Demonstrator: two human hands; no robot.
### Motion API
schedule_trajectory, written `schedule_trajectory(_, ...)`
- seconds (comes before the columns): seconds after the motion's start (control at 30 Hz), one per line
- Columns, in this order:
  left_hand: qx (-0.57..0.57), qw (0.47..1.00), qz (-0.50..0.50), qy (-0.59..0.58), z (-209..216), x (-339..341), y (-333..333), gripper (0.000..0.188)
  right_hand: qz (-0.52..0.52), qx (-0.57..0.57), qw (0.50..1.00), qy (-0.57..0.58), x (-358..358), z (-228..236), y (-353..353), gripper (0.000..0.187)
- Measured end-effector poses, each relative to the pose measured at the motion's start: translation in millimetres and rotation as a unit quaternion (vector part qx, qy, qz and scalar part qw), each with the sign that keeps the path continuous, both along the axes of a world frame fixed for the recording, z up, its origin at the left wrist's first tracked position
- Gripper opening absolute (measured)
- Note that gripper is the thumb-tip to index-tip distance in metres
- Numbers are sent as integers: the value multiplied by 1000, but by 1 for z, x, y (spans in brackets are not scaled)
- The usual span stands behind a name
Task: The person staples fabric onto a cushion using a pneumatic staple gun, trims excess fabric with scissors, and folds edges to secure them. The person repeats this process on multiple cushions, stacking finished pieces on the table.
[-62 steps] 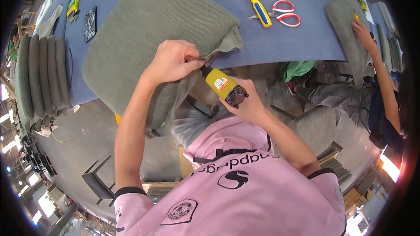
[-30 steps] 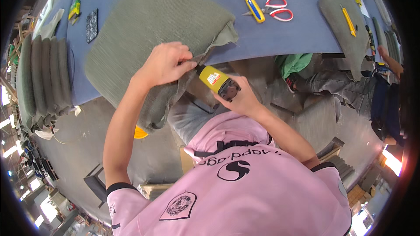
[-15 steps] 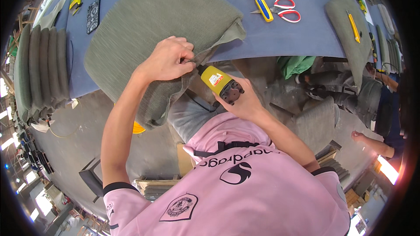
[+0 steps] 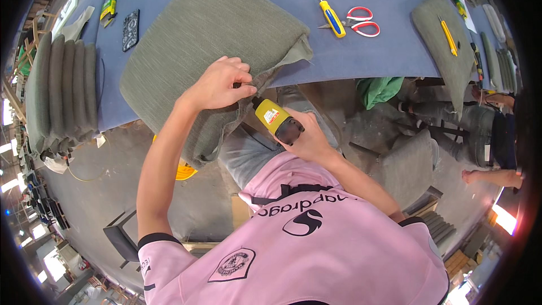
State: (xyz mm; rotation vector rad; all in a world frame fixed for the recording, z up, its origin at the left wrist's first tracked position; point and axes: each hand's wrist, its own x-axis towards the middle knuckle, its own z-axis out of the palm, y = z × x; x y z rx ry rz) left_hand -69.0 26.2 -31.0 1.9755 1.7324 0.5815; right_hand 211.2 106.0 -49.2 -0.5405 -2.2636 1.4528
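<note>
A grey-green fabric-covered seat cushion (image 4: 209,28) lies at the near edge of the blue table, partly overhanging it. My left hand (image 4: 223,83) is closed on the fabric's loose edge at the cushion's near side, with the fingertips pinched together. My right hand (image 4: 310,135) grips a yellow-and-black staple gun (image 4: 270,115), its handle hidden in the palm. The gun's black nose points at the fabric edge, just beside my left fingers; whether it touches is hard to make out.
A yellow-blue screwdriver (image 4: 332,19) and red-white scissors (image 4: 361,21) lie right of the cushion. A black phone (image 4: 130,30) is to its left, near upright stacked cushions (image 4: 65,87). At right, a yellow cutter (image 4: 449,36) rests on fabric; another person's arm (image 4: 491,177) shows.
The view has shifted slightly. The staple gun and my right hand have moved a little left and down in the picture, with the gun still at the fabric edge. My left hand keeps its hold.
</note>
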Motion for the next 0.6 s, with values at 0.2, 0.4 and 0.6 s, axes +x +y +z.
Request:
schedule_trajectory(0.2,45,998,18,-28,-12,9,-2,35,-37,32,998,-29,4,-19,-8,45)
schedule_trajectory(0.4,69,996,56,9,-6,12,-5,36,25,3,992,-125,14,-9,8,54)
schedule_trajectory(0.6,128,969,207,34,-18,37,47,40,-3,27,997,-75,58,-2,37,45)
